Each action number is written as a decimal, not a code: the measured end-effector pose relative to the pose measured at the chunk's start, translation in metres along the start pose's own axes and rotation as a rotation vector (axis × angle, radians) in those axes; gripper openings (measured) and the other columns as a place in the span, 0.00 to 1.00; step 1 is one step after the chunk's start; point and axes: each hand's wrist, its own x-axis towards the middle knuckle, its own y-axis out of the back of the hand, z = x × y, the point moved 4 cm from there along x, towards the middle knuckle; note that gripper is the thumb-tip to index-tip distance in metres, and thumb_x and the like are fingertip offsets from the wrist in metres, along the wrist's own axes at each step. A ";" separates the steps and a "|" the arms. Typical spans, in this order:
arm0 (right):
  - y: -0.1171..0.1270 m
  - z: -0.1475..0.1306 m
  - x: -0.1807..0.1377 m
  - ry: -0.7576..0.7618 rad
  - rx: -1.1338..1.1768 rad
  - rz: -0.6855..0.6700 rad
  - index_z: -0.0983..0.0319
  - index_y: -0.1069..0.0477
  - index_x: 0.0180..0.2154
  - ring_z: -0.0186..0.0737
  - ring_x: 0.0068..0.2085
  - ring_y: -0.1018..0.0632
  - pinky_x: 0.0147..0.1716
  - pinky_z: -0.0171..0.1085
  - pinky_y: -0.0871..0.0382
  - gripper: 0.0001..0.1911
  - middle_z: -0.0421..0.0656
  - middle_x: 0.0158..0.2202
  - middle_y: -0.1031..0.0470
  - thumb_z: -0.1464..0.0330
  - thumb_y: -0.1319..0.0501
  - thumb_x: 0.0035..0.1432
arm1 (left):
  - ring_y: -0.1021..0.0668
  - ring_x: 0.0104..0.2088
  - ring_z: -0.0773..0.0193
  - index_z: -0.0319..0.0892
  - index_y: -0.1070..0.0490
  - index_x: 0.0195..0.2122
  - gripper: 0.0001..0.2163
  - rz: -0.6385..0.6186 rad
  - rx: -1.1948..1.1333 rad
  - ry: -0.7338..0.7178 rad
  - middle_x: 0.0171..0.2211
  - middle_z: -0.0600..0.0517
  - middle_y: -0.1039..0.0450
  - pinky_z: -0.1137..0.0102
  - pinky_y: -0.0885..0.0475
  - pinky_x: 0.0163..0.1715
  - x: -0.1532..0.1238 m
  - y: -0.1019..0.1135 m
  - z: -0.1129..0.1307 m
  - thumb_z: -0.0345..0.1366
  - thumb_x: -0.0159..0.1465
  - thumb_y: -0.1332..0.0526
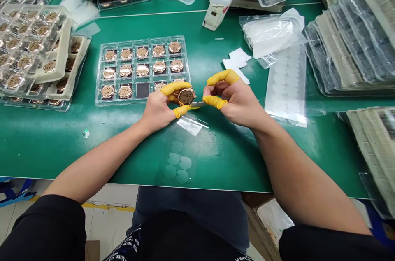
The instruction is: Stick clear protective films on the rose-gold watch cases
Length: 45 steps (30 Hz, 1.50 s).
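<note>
Watch case (pixel 186 96) looks small, hard and slippery; our left hand (pixel 159 108) pinches its rim, our right hand's (pixel 236 102) fingers (pixel 224 76) stand parted

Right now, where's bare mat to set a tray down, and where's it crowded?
Bare green mat lies below the stacked watch trays, left of your left forearm. Another patch lies right of your right forearm, beside the plastic-wrapped stacks. The top edge and both sides are crowded.
</note>
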 end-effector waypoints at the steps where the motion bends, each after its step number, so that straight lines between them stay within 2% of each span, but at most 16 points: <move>1: 0.000 -0.001 0.000 0.008 -0.019 -0.009 0.52 0.33 0.47 0.40 0.36 0.24 0.39 0.42 0.26 0.22 0.39 0.36 0.27 0.52 0.27 0.59 | 0.13 0.48 0.57 0.46 0.23 0.56 0.21 0.001 0.000 0.006 0.52 0.50 0.17 0.61 0.13 0.50 0.000 0.000 0.000 0.35 0.60 0.29; 5: -0.003 -0.002 -0.003 0.047 -0.085 -0.041 0.52 0.32 0.55 0.40 0.38 0.22 0.40 0.42 0.24 0.25 0.41 0.40 0.22 0.59 0.28 0.60 | 0.13 0.48 0.58 0.46 0.23 0.57 0.22 0.015 0.006 -0.020 0.52 0.50 0.16 0.61 0.13 0.51 -0.001 0.001 -0.001 0.37 0.60 0.27; 11: -0.004 -0.002 -0.006 0.150 -0.217 -0.019 0.52 0.32 0.57 0.39 0.35 0.22 0.37 0.41 0.25 0.24 0.39 0.37 0.21 0.69 0.32 0.60 | 0.13 0.46 0.58 0.47 0.23 0.56 0.22 0.018 -0.015 -0.066 0.50 0.50 0.16 0.63 0.13 0.50 -0.001 0.000 0.001 0.37 0.61 0.26; 19: -0.007 -0.008 -0.009 0.188 -0.335 -0.001 0.54 0.31 0.56 0.41 0.35 0.22 0.36 0.41 0.27 0.26 0.40 0.37 0.20 0.72 0.34 0.56 | 0.13 0.47 0.56 0.47 0.23 0.57 0.23 0.004 0.023 -0.008 0.51 0.49 0.17 0.61 0.13 0.50 -0.001 0.000 0.000 0.45 0.62 0.26; 22: -0.009 -0.005 -0.010 0.161 -0.279 0.034 0.54 0.32 0.51 0.40 0.34 0.23 0.36 0.41 0.27 0.21 0.39 0.36 0.22 0.73 0.34 0.56 | 0.13 0.47 0.57 0.46 0.23 0.57 0.23 -0.004 -0.003 -0.025 0.51 0.49 0.17 0.62 0.13 0.50 -0.001 -0.001 0.000 0.43 0.62 0.26; 25: -0.009 0.000 -0.007 0.097 -0.117 0.080 0.54 0.34 0.45 0.37 0.32 0.25 0.34 0.39 0.29 0.16 0.37 0.33 0.25 0.71 0.33 0.57 | 0.13 0.47 0.58 0.44 0.23 0.57 0.23 0.004 -0.022 -0.021 0.52 0.49 0.17 0.64 0.14 0.49 0.000 -0.001 -0.003 0.42 0.61 0.27; 29: -0.002 0.003 -0.001 0.026 0.090 0.150 0.53 0.34 0.44 0.36 0.34 0.25 0.35 0.38 0.27 0.21 0.36 0.33 0.26 0.63 0.26 0.55 | 0.14 0.47 0.59 0.42 0.23 0.57 0.24 -0.001 -0.033 0.005 0.51 0.48 0.16 0.66 0.15 0.49 0.001 -0.001 -0.004 0.39 0.59 0.28; 31: 0.003 -0.001 0.000 0.010 0.100 0.175 0.53 0.33 0.44 0.37 0.36 0.23 0.38 0.40 0.25 0.23 0.37 0.34 0.26 0.60 0.24 0.54 | 0.14 0.44 0.60 0.42 0.22 0.57 0.25 -0.049 -0.024 0.023 0.49 0.49 0.15 0.66 0.16 0.47 0.001 -0.001 -0.001 0.37 0.57 0.27; 34: 0.006 -0.010 -0.003 0.038 0.021 0.168 0.52 0.33 0.45 0.39 0.37 0.22 0.40 0.41 0.24 0.21 0.37 0.34 0.26 0.58 0.25 0.56 | 0.16 0.36 0.63 0.42 0.20 0.56 0.25 -0.160 0.026 0.078 0.44 0.50 0.15 0.69 0.18 0.39 0.001 -0.003 0.005 0.36 0.55 0.27; 38: 0.001 -0.021 -0.011 0.120 -0.211 0.115 0.53 0.32 0.48 0.39 0.36 0.23 0.38 0.42 0.26 0.16 0.38 0.35 0.24 0.64 0.31 0.60 | 0.21 0.28 0.67 0.42 0.19 0.57 0.26 -0.322 0.056 0.113 0.34 0.53 0.17 0.72 0.24 0.31 -0.001 -0.007 0.013 0.34 0.54 0.29; 42: -0.005 -0.024 -0.016 0.162 -0.403 0.069 0.54 0.31 0.48 0.40 0.37 0.21 0.37 0.42 0.26 0.16 0.39 0.36 0.23 0.71 0.35 0.58 | 0.21 0.25 0.68 0.42 0.19 0.54 0.24 -0.362 0.050 0.166 0.27 0.57 0.21 0.73 0.28 0.28 -0.001 -0.010 0.013 0.31 0.54 0.29; 45: -0.008 -0.024 -0.017 0.170 -0.421 0.065 0.54 0.31 0.47 0.40 0.37 0.21 0.38 0.42 0.24 0.15 0.39 0.36 0.23 0.73 0.37 0.58 | 0.21 0.24 0.67 0.41 0.20 0.54 0.24 -0.387 0.000 0.181 0.27 0.57 0.22 0.73 0.28 0.28 0.000 -0.011 0.010 0.38 0.55 0.24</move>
